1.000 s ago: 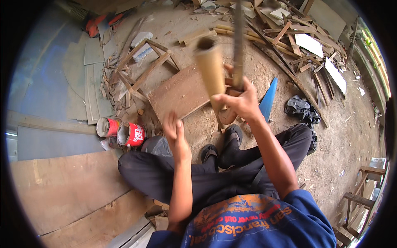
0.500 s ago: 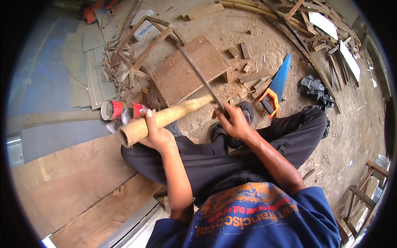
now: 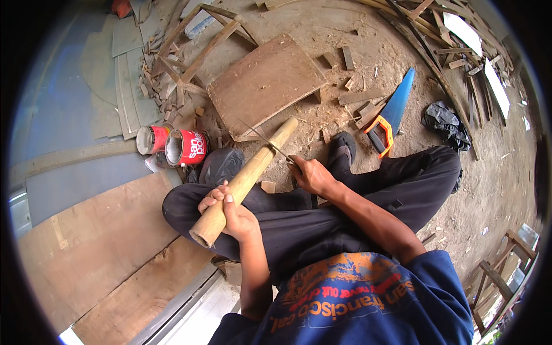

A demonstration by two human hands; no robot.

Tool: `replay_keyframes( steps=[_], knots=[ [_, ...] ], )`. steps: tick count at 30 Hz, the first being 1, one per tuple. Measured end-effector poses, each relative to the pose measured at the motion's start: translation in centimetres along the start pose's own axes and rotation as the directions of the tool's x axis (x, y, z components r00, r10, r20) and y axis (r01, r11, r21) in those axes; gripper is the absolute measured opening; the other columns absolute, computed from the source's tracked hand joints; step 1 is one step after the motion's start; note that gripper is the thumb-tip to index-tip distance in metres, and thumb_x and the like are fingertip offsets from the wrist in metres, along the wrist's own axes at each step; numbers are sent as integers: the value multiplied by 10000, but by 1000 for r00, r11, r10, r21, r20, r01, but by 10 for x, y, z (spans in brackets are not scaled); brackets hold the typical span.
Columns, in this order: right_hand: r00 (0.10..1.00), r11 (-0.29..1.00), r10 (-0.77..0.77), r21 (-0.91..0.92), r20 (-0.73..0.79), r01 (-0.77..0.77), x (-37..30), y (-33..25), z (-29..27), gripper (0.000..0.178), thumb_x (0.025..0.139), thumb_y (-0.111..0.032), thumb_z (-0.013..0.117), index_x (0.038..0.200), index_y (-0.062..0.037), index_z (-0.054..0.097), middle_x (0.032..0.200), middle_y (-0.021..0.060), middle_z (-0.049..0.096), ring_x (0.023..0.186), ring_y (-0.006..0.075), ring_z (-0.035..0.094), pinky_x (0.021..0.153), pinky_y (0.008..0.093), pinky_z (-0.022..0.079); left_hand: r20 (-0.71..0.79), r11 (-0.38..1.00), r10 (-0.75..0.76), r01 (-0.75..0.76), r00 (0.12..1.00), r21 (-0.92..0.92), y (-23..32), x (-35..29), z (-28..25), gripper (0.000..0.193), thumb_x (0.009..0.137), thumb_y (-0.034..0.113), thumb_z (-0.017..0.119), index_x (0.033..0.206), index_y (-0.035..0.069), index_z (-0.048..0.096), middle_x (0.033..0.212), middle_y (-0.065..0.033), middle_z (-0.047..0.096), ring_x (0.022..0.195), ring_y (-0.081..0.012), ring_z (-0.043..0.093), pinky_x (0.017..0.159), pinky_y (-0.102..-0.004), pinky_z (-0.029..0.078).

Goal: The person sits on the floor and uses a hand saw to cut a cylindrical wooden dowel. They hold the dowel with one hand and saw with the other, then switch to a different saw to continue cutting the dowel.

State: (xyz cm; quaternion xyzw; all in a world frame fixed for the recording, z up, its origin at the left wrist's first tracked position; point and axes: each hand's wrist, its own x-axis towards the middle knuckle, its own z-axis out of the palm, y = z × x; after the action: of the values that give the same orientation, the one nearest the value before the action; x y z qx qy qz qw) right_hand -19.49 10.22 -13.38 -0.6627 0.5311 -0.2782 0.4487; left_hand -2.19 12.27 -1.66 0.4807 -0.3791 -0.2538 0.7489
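Observation:
A pale bamboo pole (image 3: 248,179) lies slanted over my lap, its hollow cut end toward me at the lower left. My left hand (image 3: 234,214) is wrapped round it close to that end, thumb on top. In my right hand (image 3: 315,176) is a machete (image 3: 275,148), seen almost edge-on. Its blade lies across the upper part of the pole and points up and left. My fingers hide most of its handle.
A low wooden board stand (image 3: 264,80) is just ahead. To its right lies a blue handsaw (image 3: 398,103) with an orange handle; a black plastic bag (image 3: 446,123) is beyond. Red cans (image 3: 187,147) stand left of my knee. Wood scraps (image 3: 348,58) litter the floor.
The bamboo pole has swung steeper, its near end moving down and right. My left hand has shifted down with it. The machete has turned from broadly visible to nearly edge-on, across the pole.

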Motion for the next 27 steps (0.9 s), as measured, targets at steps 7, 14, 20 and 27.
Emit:
replay_keyframes(
  steps=[7,14,20,27],
  knots=[
    [990,1000,-23,-5,141,24,0,-6,9,299,933,-146,559,1220,-64,550,794,260,667,739,465,651,671,557,518,-13,1000,-12,11,1000,-9,-3,3,-16,299,828,-43,576,1035,124,439,932,-20,506,954,-166,565,1054,-471,441],
    [987,997,-63,-38,147,69,-1,-12,1,449,858,-94,586,1303,-50,535,908,244,688,809,448,666,711,535,542,7,999,45,-45,999,26,-5,2,-2,283,850,-17,576,1048,131,436,948,-20,520,971,-186,572,1032,-464,454],
    [980,984,-171,-40,101,176,-12,-29,-2,462,847,-92,601,1305,-62,549,929,230,696,788,440,673,715,520,550,-59,999,-2,4,998,38,-3,6,-4,317,832,-38,587,1025,118,390,921,-30,481,949,-181,548,1022,-480,445],
    [976,982,-177,-44,131,184,-11,-32,-9,421,860,-94,598,1277,-46,567,797,256,670,741,414,675,675,512,549,-83,999,-19,22,996,29,-4,3,-9,315,832,-35,583,1027,126,394,916,-21,478,946,-185,544,1018,-482,447]
  ],
)
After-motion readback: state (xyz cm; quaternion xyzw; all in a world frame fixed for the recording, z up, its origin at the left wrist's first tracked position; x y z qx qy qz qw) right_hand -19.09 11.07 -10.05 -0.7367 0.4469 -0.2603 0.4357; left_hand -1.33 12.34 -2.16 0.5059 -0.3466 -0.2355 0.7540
